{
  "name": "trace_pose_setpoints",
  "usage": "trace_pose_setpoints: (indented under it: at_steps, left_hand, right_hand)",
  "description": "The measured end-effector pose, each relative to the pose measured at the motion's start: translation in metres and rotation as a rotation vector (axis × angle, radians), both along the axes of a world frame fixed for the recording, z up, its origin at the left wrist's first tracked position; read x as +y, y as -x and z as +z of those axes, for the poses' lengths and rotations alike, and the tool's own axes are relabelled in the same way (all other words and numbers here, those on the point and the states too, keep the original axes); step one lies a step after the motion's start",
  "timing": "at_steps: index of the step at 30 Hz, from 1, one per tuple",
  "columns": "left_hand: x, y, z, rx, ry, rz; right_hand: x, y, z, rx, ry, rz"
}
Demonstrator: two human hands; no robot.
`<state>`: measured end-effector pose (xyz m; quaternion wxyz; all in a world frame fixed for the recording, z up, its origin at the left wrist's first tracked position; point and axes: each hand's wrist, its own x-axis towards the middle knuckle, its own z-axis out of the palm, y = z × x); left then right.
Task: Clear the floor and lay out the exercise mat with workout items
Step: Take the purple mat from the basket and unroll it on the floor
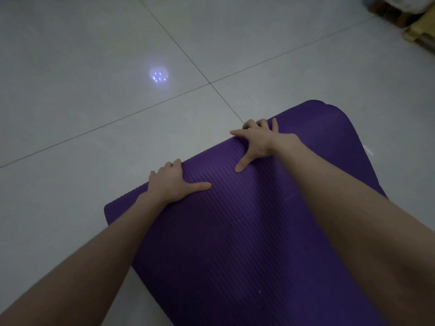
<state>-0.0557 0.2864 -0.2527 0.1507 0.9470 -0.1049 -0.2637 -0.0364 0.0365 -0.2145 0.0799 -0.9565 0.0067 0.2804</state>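
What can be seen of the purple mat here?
The mat is purple, with a finely ribbed, foam-like top and rounded corners. It lies on the pale tiled floor, running out of view at the bottom. Its far edge looks thick. The left hand and right hand both grip that edge, fingers curled over it, thumbs spread on top.

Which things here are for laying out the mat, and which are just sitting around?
For the job:
- purple ribbed foam mat
- left hand and right hand, fingers curled over the mat's far edge
- grey tiled floor under the mat

Just lying about:
- dark brown wooden pieces, far right corner, blurry
- yellowish box-like thing beside them
- bluish light spot reflected on the floor
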Motion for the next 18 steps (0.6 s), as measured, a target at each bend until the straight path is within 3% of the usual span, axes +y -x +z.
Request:
trace_pose_setpoints:
  at_steps: [4,8,15,18]
  left_hand:
    - [-0.01,0.011,-0.005,-0.279,-0.073,-0.017]
    - [-0.017,0.035,0.003,-0.503,-0.117,-0.001]
    - [-0.01,0.081,0.059,-0.827,-0.128,-0.079]
    - [-0.01,0.103,0.069,-0.872,-0.183,-0.082]
  right_hand:
    - [0.006,0.002,-0.008,0.037,0.015,0.022]
    - [0.01,0.016,-0.004,-0.172,-0.035,0.067]
    - [-0.001,0.076,0.034,-0.669,0.095,0.198]
    - [-0.002,0.092,0.045,-0.644,0.095,0.207]
